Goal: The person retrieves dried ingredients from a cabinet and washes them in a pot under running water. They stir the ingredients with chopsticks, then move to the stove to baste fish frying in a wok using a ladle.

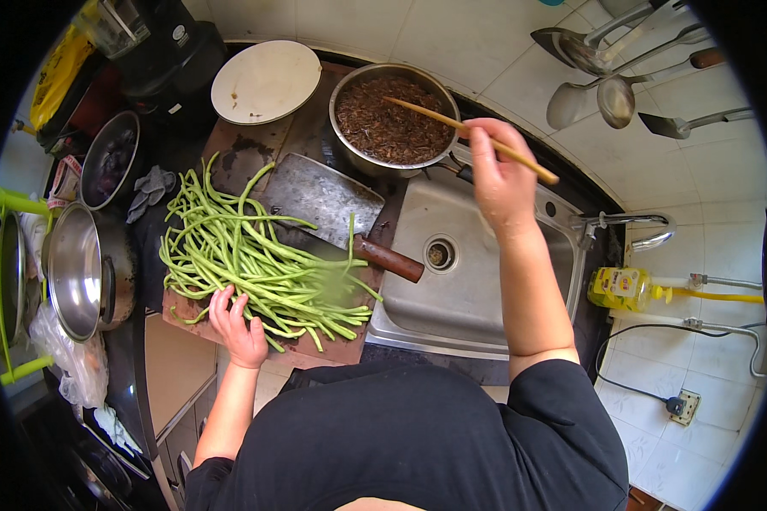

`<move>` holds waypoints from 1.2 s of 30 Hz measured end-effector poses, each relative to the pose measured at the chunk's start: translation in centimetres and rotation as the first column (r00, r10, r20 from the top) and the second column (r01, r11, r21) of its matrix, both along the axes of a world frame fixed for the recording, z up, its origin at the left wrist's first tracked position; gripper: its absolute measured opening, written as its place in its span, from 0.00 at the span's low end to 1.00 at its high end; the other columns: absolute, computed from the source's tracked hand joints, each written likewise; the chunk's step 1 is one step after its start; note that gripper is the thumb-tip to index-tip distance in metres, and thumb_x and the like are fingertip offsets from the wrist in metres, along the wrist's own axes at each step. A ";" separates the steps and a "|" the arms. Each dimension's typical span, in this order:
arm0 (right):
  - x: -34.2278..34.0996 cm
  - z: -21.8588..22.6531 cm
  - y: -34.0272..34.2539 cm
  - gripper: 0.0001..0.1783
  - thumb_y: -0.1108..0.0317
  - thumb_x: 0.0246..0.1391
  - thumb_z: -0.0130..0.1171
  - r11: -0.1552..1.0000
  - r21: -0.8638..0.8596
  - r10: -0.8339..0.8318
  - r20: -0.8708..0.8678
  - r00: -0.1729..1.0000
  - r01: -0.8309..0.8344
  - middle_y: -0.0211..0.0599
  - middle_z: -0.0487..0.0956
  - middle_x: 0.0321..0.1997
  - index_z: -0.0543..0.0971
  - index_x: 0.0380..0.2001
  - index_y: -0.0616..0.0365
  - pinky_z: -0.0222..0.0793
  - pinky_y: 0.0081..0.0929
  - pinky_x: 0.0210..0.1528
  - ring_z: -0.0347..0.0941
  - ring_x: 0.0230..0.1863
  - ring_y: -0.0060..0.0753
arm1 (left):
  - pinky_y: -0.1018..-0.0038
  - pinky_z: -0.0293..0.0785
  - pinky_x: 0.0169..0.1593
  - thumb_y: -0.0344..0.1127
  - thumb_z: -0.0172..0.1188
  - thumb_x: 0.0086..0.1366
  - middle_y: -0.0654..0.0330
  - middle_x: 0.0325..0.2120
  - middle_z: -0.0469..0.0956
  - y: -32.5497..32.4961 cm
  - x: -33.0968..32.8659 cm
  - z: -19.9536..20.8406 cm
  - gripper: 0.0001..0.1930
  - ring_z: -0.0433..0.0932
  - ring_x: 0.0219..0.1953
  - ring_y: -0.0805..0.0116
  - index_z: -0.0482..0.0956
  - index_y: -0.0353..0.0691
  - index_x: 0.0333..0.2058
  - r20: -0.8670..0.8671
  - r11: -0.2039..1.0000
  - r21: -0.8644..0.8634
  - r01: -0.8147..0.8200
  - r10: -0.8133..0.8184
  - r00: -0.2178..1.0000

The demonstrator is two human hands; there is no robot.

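My right hand (501, 175) is closed round a wooden chopstick (435, 112); whether it is one or a pair pressed together I cannot tell. Its tip reaches the dark brown, shredded-looking food (388, 128) that fills a steel pot (343, 152). My left hand (237, 330) rests at the near edge of a heap of long green beans (239, 247), fingers a little apart and touching them. The beans lie on a wooden cutting board (349, 345). Beyond them on the board is a cleaver (328, 196), its brown handle pointing toward the sink.
A steel sink (409, 298) with a tap (631, 220) is at the right, beside a yellow bottle (618, 288). A white plate (266, 81) lies at the back. Steel pans (75, 272) crowd the left. Ladles and spatulas (615, 100) hang on the wall.
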State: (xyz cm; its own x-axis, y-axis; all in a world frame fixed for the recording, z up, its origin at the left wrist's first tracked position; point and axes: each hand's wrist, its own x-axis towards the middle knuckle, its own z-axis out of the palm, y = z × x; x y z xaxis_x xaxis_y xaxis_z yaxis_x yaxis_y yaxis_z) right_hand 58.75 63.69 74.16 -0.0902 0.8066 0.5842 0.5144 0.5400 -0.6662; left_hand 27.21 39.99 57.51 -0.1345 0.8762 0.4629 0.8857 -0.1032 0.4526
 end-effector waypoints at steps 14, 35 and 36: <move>1.2 0.3 -2.2 0.04 0.72 0.49 0.54 0.991 -0.130 0.040 0.107 0.993 -0.026 0.37 0.76 0.25 0.77 0.26 0.61 0.67 0.30 0.35 0.72 0.30 0.37 | 0.53 0.50 0.59 0.50 0.43 0.63 0.47 0.52 0.64 -0.1 -0.1 0.0 0.23 0.57 0.56 0.44 0.69 0.36 0.45 0.014 1.000 -0.010 -0.010 0.010 1.000; 3.9 1.1 -10.5 0.12 0.78 0.39 0.56 0.945 0.322 -0.037 0.288 0.957 -0.060 0.36 0.77 0.31 0.76 0.32 0.57 0.66 0.35 0.38 0.72 0.34 0.41 | 0.52 0.51 0.58 0.42 0.45 0.63 0.46 0.52 0.63 0.0 -0.3 -0.4 0.19 0.58 0.56 0.44 0.68 0.35 0.46 -0.003 0.996 0.072 0.046 -0.045 0.999; 4.2 0.3 -11.1 0.13 0.78 0.38 0.57 0.963 0.251 0.001 0.362 0.932 -0.098 0.35 0.77 0.31 0.76 0.32 0.56 0.66 0.34 0.38 0.72 0.34 0.41 | 0.52 0.51 0.58 0.42 0.44 0.63 0.46 0.52 0.63 0.0 -0.6 -0.4 0.19 0.58 0.56 0.45 0.68 0.35 0.47 -0.010 0.995 0.073 0.067 -0.067 0.998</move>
